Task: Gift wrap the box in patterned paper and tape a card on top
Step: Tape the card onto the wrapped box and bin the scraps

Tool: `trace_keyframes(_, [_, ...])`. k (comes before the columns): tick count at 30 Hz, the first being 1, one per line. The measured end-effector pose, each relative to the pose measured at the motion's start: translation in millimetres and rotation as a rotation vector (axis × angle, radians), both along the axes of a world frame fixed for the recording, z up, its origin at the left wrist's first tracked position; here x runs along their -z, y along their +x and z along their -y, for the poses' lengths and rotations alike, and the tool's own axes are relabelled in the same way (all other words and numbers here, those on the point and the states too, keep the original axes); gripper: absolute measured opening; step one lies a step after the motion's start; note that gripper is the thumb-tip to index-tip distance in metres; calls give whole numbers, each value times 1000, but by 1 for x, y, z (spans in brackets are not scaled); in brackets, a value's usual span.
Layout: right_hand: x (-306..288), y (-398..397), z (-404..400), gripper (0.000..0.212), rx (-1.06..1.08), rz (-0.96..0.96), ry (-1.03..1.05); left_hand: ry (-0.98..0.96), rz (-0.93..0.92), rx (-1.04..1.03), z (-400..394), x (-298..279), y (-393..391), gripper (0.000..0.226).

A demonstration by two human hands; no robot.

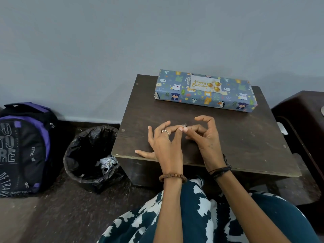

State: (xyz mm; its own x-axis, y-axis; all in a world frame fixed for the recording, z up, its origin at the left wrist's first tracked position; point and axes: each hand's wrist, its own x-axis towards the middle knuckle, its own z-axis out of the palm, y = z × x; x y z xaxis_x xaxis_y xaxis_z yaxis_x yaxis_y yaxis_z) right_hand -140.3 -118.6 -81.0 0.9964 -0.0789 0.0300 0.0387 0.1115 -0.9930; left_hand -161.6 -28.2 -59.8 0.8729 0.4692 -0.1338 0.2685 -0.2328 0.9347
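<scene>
A long box (228,95) wrapped in blue animal-patterned paper lies at the far side of the dark wooden table (245,137). A pale "Happy Birthday" card (205,84) with gold balloons lies flat on its top. Nearer to me, above the table's middle, my left hand (163,141) and my right hand (205,135) meet at the fingertips. Between them they pinch a small clear scrap of tape (184,124). Both hands are well short of the box.
A black-lined waste bin (91,155) with crumpled paper scraps stands on the floor left of the table. A black and purple backpack (24,148) leans at the far left. Dark furniture (301,111) stands to the right. A grey wall is behind.
</scene>
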Motion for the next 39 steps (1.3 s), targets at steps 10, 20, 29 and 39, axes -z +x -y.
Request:
trace_keyframes(10, [-2, -4, -4, 17, -22, 71, -110, -101, 33, 15, -2, 3, 3, 17])
trace_keyframes(20, [-8, -13, -16, 18, 258, 285, -358, -6, 31, -95, 7, -1, -3, 7])
trace_keyframes(29, [-21, -13, -4, 43, 122, 78, -21, -64, 6, -131, 0, -2, 2, 12])
trace_keyframes(39, [-21, -13, -10, 46, 238, 124, -262, -142, 167, 8, 2, 8, 2, 17])
